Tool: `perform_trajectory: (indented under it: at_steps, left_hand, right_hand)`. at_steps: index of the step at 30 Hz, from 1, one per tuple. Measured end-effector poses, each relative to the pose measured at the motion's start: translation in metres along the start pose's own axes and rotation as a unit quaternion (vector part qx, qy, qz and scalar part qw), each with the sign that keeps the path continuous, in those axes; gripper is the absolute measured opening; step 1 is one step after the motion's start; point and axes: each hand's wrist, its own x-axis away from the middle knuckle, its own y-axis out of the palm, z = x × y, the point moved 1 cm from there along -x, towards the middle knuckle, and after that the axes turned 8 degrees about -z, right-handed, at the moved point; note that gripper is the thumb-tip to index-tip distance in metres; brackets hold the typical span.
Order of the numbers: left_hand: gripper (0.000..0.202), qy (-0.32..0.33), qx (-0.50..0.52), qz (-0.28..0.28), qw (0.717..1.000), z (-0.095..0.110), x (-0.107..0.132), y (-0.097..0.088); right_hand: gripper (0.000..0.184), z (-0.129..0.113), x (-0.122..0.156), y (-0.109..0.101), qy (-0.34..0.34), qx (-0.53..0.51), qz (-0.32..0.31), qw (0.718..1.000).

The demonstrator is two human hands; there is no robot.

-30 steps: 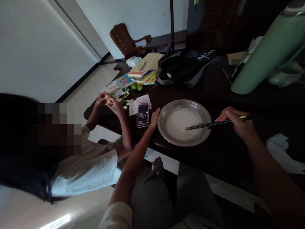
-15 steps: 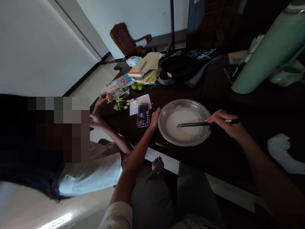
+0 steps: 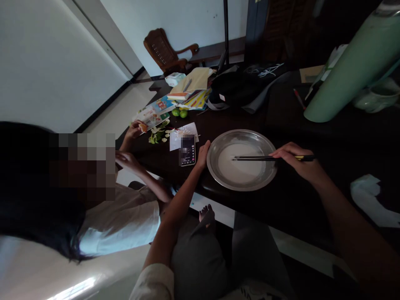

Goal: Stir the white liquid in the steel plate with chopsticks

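Note:
A wide metal bowl [image 3: 218, 177] stands on the dark table, with a milky white liquid [image 3: 240, 173] in its bottom. My left hand [image 3: 203, 154] grips the bowl's left rim, its fingers partly hidden along the side. On the right, my right hand [image 3: 295, 157] is closed around a pair of black chopsticks [image 3: 258, 158]. They reach over the bowl's right rim, held nearly level, and their tips are at the white liquid. Just left of my left hand lies a phone [image 3: 188, 152] with its screen lit.
Left of me a person [image 3: 125, 208] holds a peeled orange segment [image 3: 143, 128]. Peels [image 3: 158, 134], green citrus fruits [image 3: 179, 113] and stacked books [image 3: 190, 89] lie beyond the phone. At right are a green flask [image 3: 346, 71], a mug [image 3: 378, 96] and crumpled tissue [image 3: 365, 187].
The chopstick tips have shifted slightly upward in the view, over the white liquid. My left hand stays at the rim. The other person's head and near hand have moved a little.

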Motion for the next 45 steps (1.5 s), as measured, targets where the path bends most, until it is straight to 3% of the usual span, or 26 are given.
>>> perform_trajectory:
  at_steps: [4,9,11,16,18,22,25,29,34,37,41,45]
  left_hand:
    - [0.052,0.001,0.000,0.002,1.000,0.000,0.000,0.000]
    - [0.052,0.006,-0.013,-0.002,1.000,-0.003,-0.003,-0.001]
    - [0.052,0.002,-0.015,-0.002,1.000,-0.004,-0.004,-0.002]
    - [0.053,0.000,-0.002,0.002,1.000,-0.004,-0.004,-0.001]
    - [0.052,-0.002,0.007,0.003,1.000,-0.002,-0.003,0.000]
    - [0.053,-0.005,0.013,0.005,1.000,0.000,-0.001,0.000]
    - [0.054,0.002,0.009,0.001,1.000,0.000,-0.001,0.000]
    - [0.053,0.007,0.005,-0.010,1.000,-0.003,-0.003,0.000]
    - [0.053,0.011,0.005,-0.004,1.000,-0.004,-0.003,-0.001]
    - [0.053,0.013,0.004,-0.010,1.000,-0.003,-0.002,-0.001]
    - [0.053,0.012,0.008,-0.012,1.000,-0.002,-0.001,-0.001]
    - [0.053,0.009,0.006,-0.009,1.000,-0.003,-0.001,-0.002]
  right_hand:
    - [0.047,0.003,0.001,-0.011,0.018,-0.023,0.073,0.997]
    - [0.042,0.002,0.000,0.001,-0.004,-0.014,-0.007,1.000]
    - [0.036,0.002,0.000,0.003,-0.015,0.009,-0.007,1.000]
    - [0.042,0.005,0.001,-0.012,-0.004,-0.017,0.089,0.996]
    - [0.044,0.005,0.002,-0.011,-0.007,-0.037,0.066,0.997]
    - [0.030,0.003,0.001,0.003,-0.014,-0.015,-0.018,1.000]
    - [0.025,0.004,0.001,-0.001,-0.018,0.006,0.021,1.000]
    - [0.040,0.008,0.003,-0.014,-0.019,-0.027,0.092,0.995]
    - [0.033,0.009,0.001,0.001,-0.043,-0.006,-0.005,0.999]
    - [0.028,0.010,0.001,-0.001,-0.036,0.020,0.020,0.999]
    - [0.042,0.012,0.003,-0.013,-0.026,-0.013,0.095,0.995]
    - [0.036,0.009,0.003,-0.001,-0.028,-0.025,0.013,0.999]
